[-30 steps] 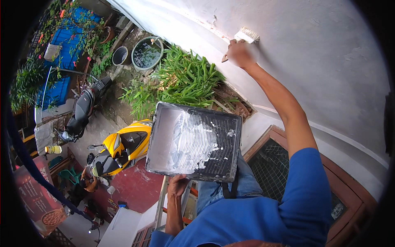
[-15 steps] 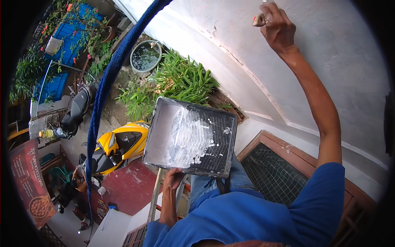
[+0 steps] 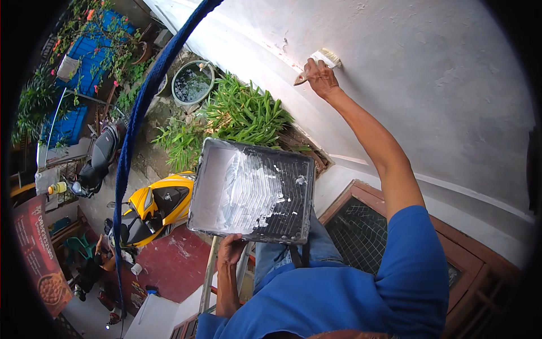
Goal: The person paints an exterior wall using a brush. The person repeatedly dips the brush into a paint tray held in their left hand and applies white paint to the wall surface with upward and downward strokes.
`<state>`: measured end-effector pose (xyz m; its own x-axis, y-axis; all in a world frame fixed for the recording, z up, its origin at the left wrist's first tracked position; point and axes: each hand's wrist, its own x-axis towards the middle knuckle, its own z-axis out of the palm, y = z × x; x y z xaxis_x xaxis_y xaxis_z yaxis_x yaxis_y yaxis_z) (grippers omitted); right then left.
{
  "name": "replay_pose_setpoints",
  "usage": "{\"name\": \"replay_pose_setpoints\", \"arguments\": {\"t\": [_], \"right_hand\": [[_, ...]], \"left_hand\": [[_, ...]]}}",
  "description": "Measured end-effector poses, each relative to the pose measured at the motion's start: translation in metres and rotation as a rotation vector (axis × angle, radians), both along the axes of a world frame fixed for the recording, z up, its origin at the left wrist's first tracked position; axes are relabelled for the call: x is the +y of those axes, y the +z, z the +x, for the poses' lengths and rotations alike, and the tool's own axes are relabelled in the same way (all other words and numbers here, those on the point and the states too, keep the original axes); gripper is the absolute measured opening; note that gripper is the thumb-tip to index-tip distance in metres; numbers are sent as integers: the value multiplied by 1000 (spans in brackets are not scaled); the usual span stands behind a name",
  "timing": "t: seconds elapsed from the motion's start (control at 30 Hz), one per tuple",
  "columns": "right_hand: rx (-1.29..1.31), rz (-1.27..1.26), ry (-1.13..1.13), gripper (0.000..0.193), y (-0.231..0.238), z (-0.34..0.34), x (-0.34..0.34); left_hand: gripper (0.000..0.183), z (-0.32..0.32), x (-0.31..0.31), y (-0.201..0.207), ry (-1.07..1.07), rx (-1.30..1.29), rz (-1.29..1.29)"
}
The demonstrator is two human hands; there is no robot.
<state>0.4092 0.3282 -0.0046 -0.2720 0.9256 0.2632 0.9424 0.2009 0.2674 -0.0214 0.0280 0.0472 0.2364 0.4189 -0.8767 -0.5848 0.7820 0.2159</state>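
Observation:
My left hand [image 3: 230, 250] grips the near edge of a black paint tray [image 3: 300, 195], its fingers hidden beneath it. White paint [image 3: 243, 189] coats the ribbed slope, and paler paint fills the well at the tray's left. With my arm stretched up and forward, my right hand [image 3: 322, 78] is closed round a wide paintbrush [image 3: 326, 58]. The light bristles point away to the upper right, close against the white-grey wall [image 3: 429, 96]; whether they touch it I cannot tell. The wooden handle end sticks out to the left of my fist.
Below stand a yellow scooter [image 3: 161, 203], a dark motorcycle [image 3: 101, 155], a round water tub [image 3: 193, 82] and green plants [image 3: 243, 110]. A blue strap [image 3: 131, 130] hangs at left. Near my right side is a brown-framed mesh window [image 3: 361, 229]. A person [image 3: 101, 257] is far below at left.
My right hand has come down and left along the wall with the paintbrush, whose bristles now show. The tray, still in my left hand, sits slightly farther left in view.

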Motion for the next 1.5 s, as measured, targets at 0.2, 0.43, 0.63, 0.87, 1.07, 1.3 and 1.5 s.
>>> {"name": "replay_pose_setpoints", "arguments": {"t": [0.2,0.43,0.63,0.87,1.07,1.3,1.5], "right_hand": [[236,304,49,20,175,25,-19],[-42,637,69,27,233,8,-25],[-291,184,-46,18,52,-10,15],[201,-171,-111,18,-41,-2,7],[363,134,-62,15,34,25,-9],[604,559,27,24,85,21,-59],[362,-170,-118,14,-54,37,-94]], "left_hand": [[31,-21,-19,-30,8,-101,7],[3,-13,-14,-17,26,-43,41],[3,-8,-18,-16,36,-3,47],[17,4,-13,-2,63,-25,86],[8,-3,-27,-18,95,-15,55],[11,-5,-25,-20,64,-14,79],[18,-15,-24,-28,50,-18,9]]}}
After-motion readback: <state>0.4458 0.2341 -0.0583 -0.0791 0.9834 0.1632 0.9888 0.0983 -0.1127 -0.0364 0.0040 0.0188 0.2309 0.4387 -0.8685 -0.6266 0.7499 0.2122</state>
